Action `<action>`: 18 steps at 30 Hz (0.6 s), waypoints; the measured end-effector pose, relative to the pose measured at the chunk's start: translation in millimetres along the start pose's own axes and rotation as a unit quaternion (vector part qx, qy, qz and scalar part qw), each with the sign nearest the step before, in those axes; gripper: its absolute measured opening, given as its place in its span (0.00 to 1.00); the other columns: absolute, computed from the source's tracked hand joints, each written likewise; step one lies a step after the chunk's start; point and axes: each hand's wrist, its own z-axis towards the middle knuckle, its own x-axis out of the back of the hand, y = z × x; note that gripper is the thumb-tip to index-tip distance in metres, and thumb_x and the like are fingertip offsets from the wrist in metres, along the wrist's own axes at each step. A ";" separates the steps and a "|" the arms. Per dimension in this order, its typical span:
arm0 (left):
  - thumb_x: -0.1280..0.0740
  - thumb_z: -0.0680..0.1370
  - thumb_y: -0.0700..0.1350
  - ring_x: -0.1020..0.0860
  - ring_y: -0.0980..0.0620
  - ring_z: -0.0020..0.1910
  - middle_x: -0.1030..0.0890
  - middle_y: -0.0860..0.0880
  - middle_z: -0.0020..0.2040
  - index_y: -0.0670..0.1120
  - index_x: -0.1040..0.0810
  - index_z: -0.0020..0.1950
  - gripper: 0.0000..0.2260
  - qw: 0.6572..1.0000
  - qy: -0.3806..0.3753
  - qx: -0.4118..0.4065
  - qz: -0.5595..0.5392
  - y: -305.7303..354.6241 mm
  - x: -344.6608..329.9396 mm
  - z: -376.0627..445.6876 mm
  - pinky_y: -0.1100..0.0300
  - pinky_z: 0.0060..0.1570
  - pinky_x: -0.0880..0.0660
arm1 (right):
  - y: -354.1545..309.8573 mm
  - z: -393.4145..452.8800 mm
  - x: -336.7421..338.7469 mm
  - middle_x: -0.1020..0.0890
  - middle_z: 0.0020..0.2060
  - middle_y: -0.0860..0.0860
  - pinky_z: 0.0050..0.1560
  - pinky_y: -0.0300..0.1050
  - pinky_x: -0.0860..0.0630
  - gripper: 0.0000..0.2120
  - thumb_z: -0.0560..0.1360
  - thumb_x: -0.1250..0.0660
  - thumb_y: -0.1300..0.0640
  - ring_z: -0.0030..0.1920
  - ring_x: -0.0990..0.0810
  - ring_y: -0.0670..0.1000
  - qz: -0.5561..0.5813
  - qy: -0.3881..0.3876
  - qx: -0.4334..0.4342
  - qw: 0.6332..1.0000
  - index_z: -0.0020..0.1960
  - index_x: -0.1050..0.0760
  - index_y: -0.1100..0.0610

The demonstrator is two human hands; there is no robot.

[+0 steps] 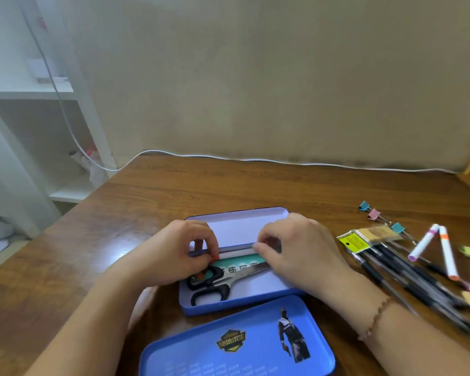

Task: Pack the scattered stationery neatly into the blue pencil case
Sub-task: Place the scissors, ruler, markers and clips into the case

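Lid: blue, off, nearest us, below our wrists.
Hands: our left hand and right hand pinch one pen into the blue pencil case.
Packed: scissors.
Left: pens, highlighters, clips on the bench, right of our right hand.

Open pencil case at table centre, scissors inside with handles toward 8 o'clock, a packet beneath the blades, a pen along the far edge under both hands: left hand at 9 o'clock, right hand at 3 o'clock. Lid at 6 o'clock of the case, just beside it. At 3 o'clock, well apart: pens, 2 markers, binder clips behind them; cable along the 12 o'clock edge.
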 end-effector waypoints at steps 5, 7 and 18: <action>0.28 0.74 0.43 0.23 0.54 0.44 0.20 0.58 0.44 0.56 0.20 0.42 0.06 1.000 0.008 -0.026 0.002 10.2 -1.6 -1.1 0.64 0.43 0.27 | 42.4 5.8 67.1 0.20 0.32 0.39 0.37 0.40 0.27 0.02 0.72 0.29 0.51 0.35 0.24 0.40 0.072 0.056 -0.082 0.992 0.42 0.19 0.45; 0.29 0.74 0.53 0.22 0.55 0.47 0.19 0.58 0.46 0.57 0.20 0.47 0.04 1.000 0.005 -0.031 0.004 16.9 -3.2 -2.6 0.60 0.47 0.25 | 74.7 -7.9 93.4 0.20 0.33 0.37 0.39 0.39 0.26 0.07 0.71 0.29 0.55 0.36 0.22 0.39 0.055 0.062 -0.134 0.988 0.42 0.20 0.42; 0.31 0.67 0.71 0.31 0.64 0.60 0.28 0.67 0.59 0.61 0.27 0.61 0.26 0.995 -0.049 -0.053 0.065 32.1 -10.6 -8.2 0.67 0.58 0.31 | 140.4 -57.8 76.3 0.20 0.59 0.44 0.53 0.49 0.25 0.18 0.76 0.38 0.61 0.57 0.24 0.49 -0.229 -0.110 -0.305 0.918 0.60 0.22 0.43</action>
